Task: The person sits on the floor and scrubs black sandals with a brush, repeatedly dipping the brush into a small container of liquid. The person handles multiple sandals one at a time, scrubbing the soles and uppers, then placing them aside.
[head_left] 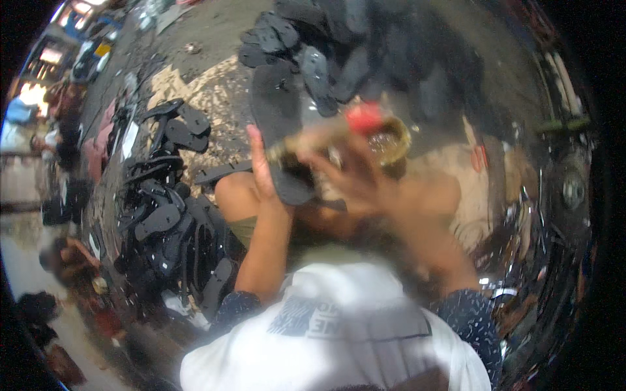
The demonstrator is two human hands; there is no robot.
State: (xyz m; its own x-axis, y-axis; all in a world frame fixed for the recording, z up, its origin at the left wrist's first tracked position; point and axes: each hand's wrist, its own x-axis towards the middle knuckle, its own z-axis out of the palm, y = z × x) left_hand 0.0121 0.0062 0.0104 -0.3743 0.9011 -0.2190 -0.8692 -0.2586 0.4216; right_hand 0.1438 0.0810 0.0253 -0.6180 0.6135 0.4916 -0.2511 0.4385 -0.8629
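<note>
My left hand [262, 166] grips a large black shoe sole [277, 98] by its near end, thumb side along the edge, holding it up in front of my knees. My right hand [355, 169] is smeared by motion. It holds a yellowish brush [287, 148], whose tip meets the sole's face near my left fingers. Just beyond the right hand stands a round, yellow-rimmed tub [399, 153] with brownish contents. Something red [365, 117] sits at the tub's far left side, too blurred to name.
A heap of black sandals [163, 215] lies to my left. Many dark soles [319, 72] are spread on the ground ahead. Red-handled scissors [479, 156] lie at the right, by a brown board [466, 202]. Another person [68, 254] sits at the far left.
</note>
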